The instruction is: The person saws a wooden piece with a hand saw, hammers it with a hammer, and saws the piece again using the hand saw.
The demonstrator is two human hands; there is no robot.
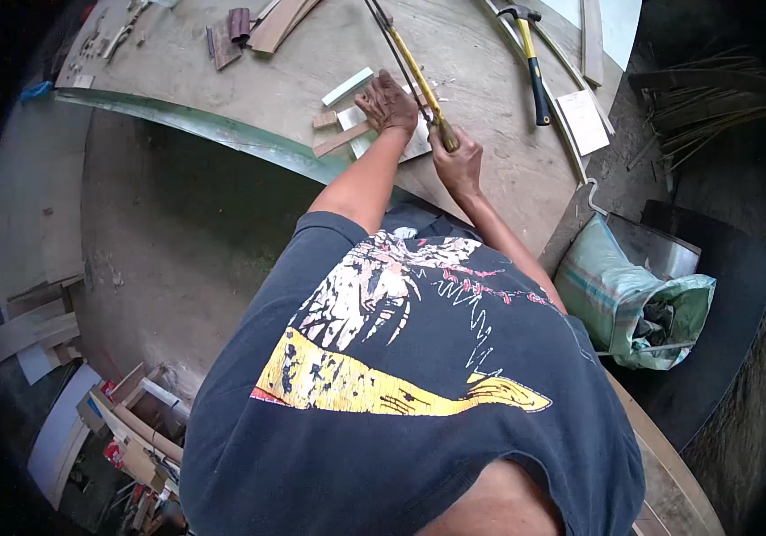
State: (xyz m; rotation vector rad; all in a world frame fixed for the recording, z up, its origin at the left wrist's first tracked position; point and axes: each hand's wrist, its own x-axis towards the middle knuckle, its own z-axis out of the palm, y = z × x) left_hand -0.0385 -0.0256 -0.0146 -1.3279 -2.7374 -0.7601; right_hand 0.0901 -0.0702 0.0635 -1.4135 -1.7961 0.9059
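My right hand (pixel 459 165) is closed around the handle of a bow-type saw with a yellow frame bar (pixel 408 61). The saw points away from me, its thin dark blade on the left side of the bar. My left hand (pixel 389 104) presses down and grips a pale piece of wood (pixel 420 143) beside the blade, its fingertips partly hidden. Around that hand lie a white-edged wood strip (pixel 347 87), a small brown block (pixel 325 119) and a narrow brown strip (pixel 342 140). Where the blade meets the wood is hard to make out.
A yellow-and-black hammer (pixel 533 67) and a white card (pixel 583 122) lie at the right of the plywood tabletop (pixel 249 98). Wood offcuts (pixel 280 25) are at the far side. A green-white sack (pixel 633 295) stands on the right; scrap wood (pixel 137 420) is piled lower left.
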